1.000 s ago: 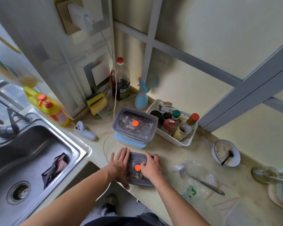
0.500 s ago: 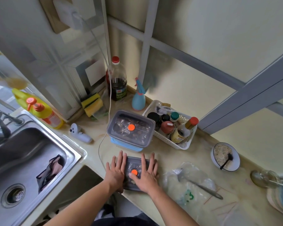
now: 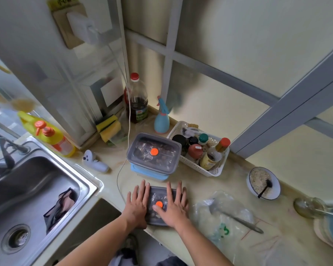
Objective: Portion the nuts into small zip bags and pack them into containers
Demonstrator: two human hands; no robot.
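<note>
The small box [image 3: 158, 196] lies at the front edge of the counter [image 3: 238, 181], just before you, with its grey lid [image 3: 162, 191] on it and an orange button [image 3: 159, 203] in the middle of the lid. Through the lid you see dark contents, but they are too blurred to name. Your left hand [image 3: 137, 205] lies flat on the left side of the lid, and your right hand [image 3: 174, 205] lies flat on the right side. Both grips are spread, with the fingers straight and pointing away from you; nothing is pinched. The thumb of your right hand touches the orange button.

Just behind this box stands a bigger box [image 3: 153, 154] with the same kind of grey lid and orange button, on top of a blue box [image 3: 149, 172]. Bags with dark nuts show through its lid. To the right of it is a white basket [image 3: 215, 169] with bottles and jars. Behind it stand a blue spray bottle [image 3: 161, 120] and a big dark bottle [image 3: 136, 100] with a red cap.

At your right, on the counter, lies a clear plastic bag [image 3: 219, 217] with a metal spoon [image 3: 238, 220] on it. Further right is a bowl [image 3: 263, 183] with a black spoon in it. At your left is the steel sink [image 3: 33, 189] with a dark cloth [image 3: 61, 206] inside, and a yellow soap bottle [image 3: 46, 133] behind it.
</note>
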